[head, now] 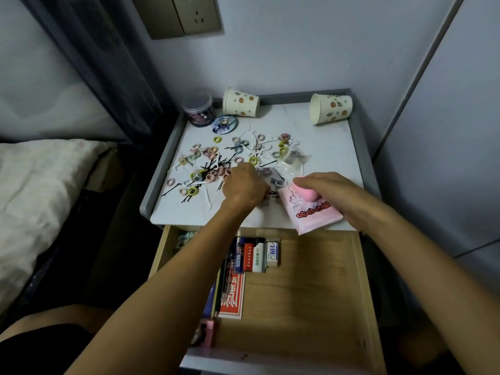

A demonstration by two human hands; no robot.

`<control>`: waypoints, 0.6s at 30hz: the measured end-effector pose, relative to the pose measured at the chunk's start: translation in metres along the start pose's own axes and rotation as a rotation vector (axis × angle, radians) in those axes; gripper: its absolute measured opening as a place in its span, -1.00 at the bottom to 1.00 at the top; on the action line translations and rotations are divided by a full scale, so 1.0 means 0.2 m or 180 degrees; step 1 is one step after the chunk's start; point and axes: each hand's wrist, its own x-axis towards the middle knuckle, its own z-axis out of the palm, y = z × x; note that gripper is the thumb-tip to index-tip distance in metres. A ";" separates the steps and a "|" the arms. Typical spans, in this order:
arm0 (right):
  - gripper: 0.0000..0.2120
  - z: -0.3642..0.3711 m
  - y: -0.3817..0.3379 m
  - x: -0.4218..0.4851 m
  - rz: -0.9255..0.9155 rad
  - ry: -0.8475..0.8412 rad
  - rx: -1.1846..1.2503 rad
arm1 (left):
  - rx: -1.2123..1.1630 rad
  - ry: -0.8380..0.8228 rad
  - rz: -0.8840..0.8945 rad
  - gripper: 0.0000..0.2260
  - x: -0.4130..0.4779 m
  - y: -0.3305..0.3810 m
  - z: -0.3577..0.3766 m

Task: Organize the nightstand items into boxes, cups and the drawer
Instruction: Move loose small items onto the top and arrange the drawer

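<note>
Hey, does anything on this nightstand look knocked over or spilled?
Yes. Both paper cups at the back, left cup and right cup, lie on their sides, and hair ties and bobby pins are strewn across the nightstand top.

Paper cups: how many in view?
2, both on their sides. Left cup at the back beside the lidded jar; right cup in the back right corner. An arm hides part of the drawer.

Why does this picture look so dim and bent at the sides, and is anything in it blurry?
Head view: dim, bluish room light, soft shadows, no glare on the nightstand top; the wide-angle lens slants the wall panel edge and stretches the forearms; the left hand and the hair ties near it look slightly smeared, the paper cups and the pink bag print sharper.
</note>
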 end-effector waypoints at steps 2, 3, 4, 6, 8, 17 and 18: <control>-0.79 -0.01 -0.01 0.00 -0.0136 0.0074 -0.0095 | 0.0201 -0.0013 0.0012 -0.70 0.01 0.00 -0.01; -0.79 -0.02 -0.02 0.00 -0.0196 0.0115 -0.0095 | 0.0311 -0.0028 0.0021 -0.69 0.01 -0.01 -0.01; -0.78 -0.02 -0.03 0.00 -0.0247 0.0151 -0.0080 | 0.0428 -0.0035 0.0048 -0.68 0.01 -0.02 -0.02; -0.79 -0.03 -0.04 0.00 -0.0332 0.0235 -0.0026 | 0.0606 -0.0037 0.0091 -0.64 0.01 -0.04 -0.04; -0.79 -0.03 -0.06 0.00 -0.0401 0.0280 0.0146 | 0.0584 -0.0063 0.0123 -0.58 0.01 -0.06 -0.05; -0.81 -0.01 -0.08 -0.04 -0.0515 0.0158 0.0506 | -0.1178 -0.0268 0.0052 -0.69 0.00 -0.10 -0.16; -0.82 -0.02 -0.08 -0.04 -0.0530 0.0160 0.0494 | -0.1449 -0.0336 -0.0010 -0.68 0.00 -0.11 -0.19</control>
